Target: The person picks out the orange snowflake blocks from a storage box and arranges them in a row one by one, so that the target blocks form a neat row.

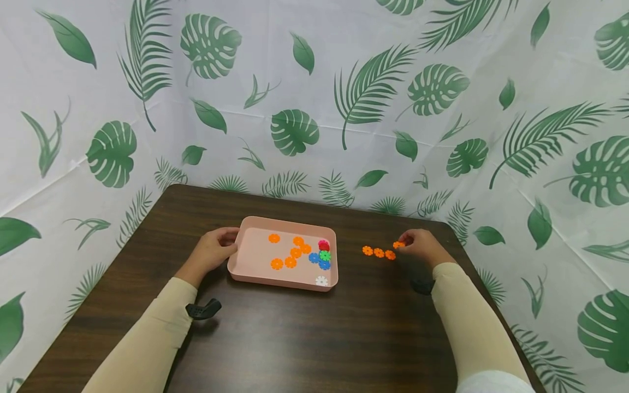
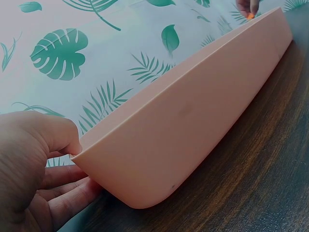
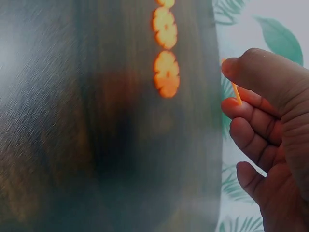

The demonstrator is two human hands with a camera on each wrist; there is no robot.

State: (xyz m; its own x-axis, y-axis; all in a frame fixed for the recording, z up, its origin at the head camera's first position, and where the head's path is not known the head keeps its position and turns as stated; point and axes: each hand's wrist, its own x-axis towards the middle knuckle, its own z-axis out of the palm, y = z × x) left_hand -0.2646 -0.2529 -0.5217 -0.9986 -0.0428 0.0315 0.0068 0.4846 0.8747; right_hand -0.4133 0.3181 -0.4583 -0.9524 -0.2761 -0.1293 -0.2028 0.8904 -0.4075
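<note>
My left hand (image 1: 211,251) grips the left rim of a shallow pink tray (image 1: 251,248); in the left wrist view the thumb hooks over the rim and the other fingers lie along the outer wall. My right hand (image 1: 423,246) pinches an orange notched disc (image 1: 398,245) between thumb and index finger, seen edge-on in the right wrist view. The disc is held above the table at the right end of a row of three orange discs (image 1: 379,252). Inside the tray lie several loose orange discs (image 1: 277,263), blue discs (image 1: 314,257), a green disc (image 1: 325,255), red discs (image 1: 323,246) and a white disc (image 1: 321,281).
The dark wooden table (image 1: 295,338) carries the tray left of centre and the row of discs to its right. A white cloth with green leaves (image 1: 295,131) hangs behind and at both sides. Black wrist devices (image 1: 203,309) sit on both forearms.
</note>
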